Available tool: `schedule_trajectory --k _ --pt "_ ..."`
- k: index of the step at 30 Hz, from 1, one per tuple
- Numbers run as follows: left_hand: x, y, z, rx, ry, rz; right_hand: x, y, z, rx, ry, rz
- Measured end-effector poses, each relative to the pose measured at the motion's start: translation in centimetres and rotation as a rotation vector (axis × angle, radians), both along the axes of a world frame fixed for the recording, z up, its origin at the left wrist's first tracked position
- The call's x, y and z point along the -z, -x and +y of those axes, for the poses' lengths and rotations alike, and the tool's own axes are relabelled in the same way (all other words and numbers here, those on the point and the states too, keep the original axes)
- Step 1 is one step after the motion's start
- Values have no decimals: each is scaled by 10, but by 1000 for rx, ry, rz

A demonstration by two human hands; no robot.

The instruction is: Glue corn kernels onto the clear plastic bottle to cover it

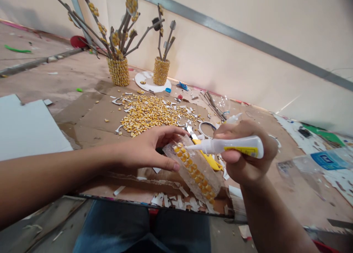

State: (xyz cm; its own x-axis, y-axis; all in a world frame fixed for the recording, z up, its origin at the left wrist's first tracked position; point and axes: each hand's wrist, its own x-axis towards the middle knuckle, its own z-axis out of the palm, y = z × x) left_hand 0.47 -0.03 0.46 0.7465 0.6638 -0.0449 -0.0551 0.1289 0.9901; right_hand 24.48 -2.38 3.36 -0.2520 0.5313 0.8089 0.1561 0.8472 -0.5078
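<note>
Big cardboard sheet (91,117) covers the floor past the knees, w/ a pile of corn kernels (149,115) on it, beyond the hands. Near centre, btwn both hands, is a clear plastic bottle (202,168), long axis running far-left to near-right. Its far-left end is gripped by the left hand (150,148), thumb below, fingers curled over the top. Just right of it the right hand (245,153) is closed round a glue tube (234,145), lying approx. level, pointing left. Along the bottle runs a row of kernels (194,170); the nozzle tip (187,147) meets the row's far-left end, right beside the left fingertips.
</note>
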Motion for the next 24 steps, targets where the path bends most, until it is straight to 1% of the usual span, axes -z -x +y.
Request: schedule_trajectory --k 5,11,18,22,24 --pt "0 0 0 -4 15 -7 2 -4 0 -27 0 26" --pt "-2 1 1 -12 21 -6 2 -6 -2 -12 32 17" --pt "-3 1 1 9 23 -10 1 -4 0 9 2 65" --pt "-3 1 1 3 28 -13 -2 -3 2 3 -13 21" --pt "-3 1 1 11 34 -19 -4 -3 2 -23 -15 -3"
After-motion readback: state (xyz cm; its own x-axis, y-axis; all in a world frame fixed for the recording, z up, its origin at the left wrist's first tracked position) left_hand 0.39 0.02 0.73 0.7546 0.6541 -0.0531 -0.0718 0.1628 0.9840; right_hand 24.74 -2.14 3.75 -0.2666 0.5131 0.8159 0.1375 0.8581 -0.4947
